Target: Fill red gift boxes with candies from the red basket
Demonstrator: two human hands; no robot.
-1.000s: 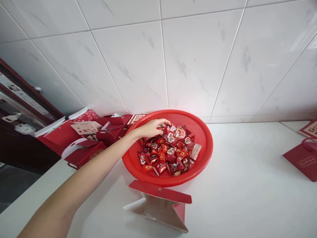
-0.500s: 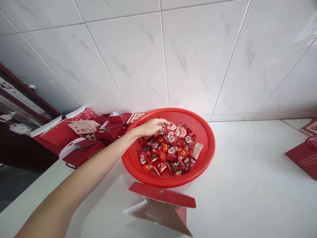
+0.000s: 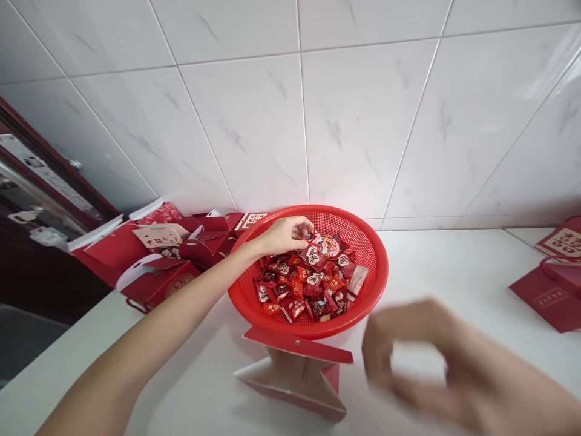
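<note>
"What's the left hand (image 3: pixel 282 236) doing?"

"Resting at the wrapped sweets (image 3: pixel 313 278) inside the red basket (image 3: pixel 382 266); I can't tell its grip."

"And the right hand (image 3: pixel 474 363)?"

"Hovering, curled, too blurred to tell. Pinching one sweet's edge should be working best."

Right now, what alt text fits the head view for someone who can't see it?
A person's left hand reaches into a red basket of wrapped packets on a white counter; the blurred right hand appears beside an open red carton in front. Red boxes stand at left.
</note>
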